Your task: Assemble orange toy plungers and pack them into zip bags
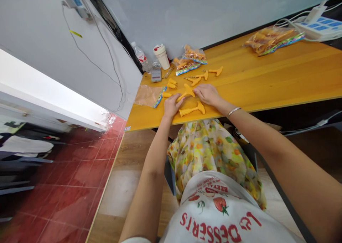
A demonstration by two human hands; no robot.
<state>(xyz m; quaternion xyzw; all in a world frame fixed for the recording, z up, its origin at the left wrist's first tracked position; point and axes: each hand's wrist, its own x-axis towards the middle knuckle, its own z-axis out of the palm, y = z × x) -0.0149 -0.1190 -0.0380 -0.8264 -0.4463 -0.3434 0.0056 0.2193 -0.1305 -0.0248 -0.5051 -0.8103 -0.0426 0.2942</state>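
Note:
My left hand (172, 106) is closed, its fingers pinching the shaft of an orange T-handled corkscrew (189, 90) low over the table. Just right of that handle is my right hand (207, 94), palm down with its fingers bent and together; whether they touch the handle or hold something is hidden. Nearer the table's front edge lies another orange corkscrew (192, 109) with a sleeve over its shaft. Beyond my hands lie several corkscrews (204, 75) with bare metal spirals. Loose orange sleeves (172, 83) sit behind my left hand, and one more sleeve (167, 94) lies beside it.
An opened clear bag (148, 95) lies at the table's left. Filled bags (187, 65) stand at the back, another bag (272, 40) at the right. Behind are a plastic bottle (141, 57), a white cup (161, 56), a small grey box (156, 75) and a power strip (320, 27).

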